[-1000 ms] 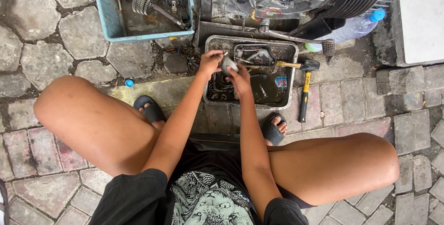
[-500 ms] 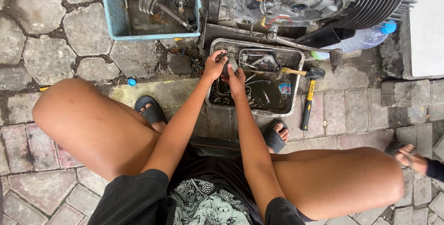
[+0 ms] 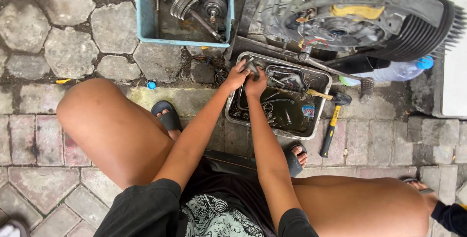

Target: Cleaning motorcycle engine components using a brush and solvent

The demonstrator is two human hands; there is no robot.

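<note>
Both hands — left hand (image 3: 237, 77), right hand (image 3: 256, 84) — grip 1 small metal part (image 3: 250, 65) over the oily tray (image 3: 318, 77).

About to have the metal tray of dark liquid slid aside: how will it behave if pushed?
The metal tray probably sloshes: dark liquid and loose parts fill it. Likely heavy. Its rim looks oily, so maybe slippery. The hammer beside it could snag.

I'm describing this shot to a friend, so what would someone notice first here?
Both hands, the left hand and right hand, meet around a small grey metal part over the oily metal tray at centre. Behind the tray sits a big finned engine, and to its left a blue bin of gears. A yellow-handled hammer leans off the tray's right edge.
</note>
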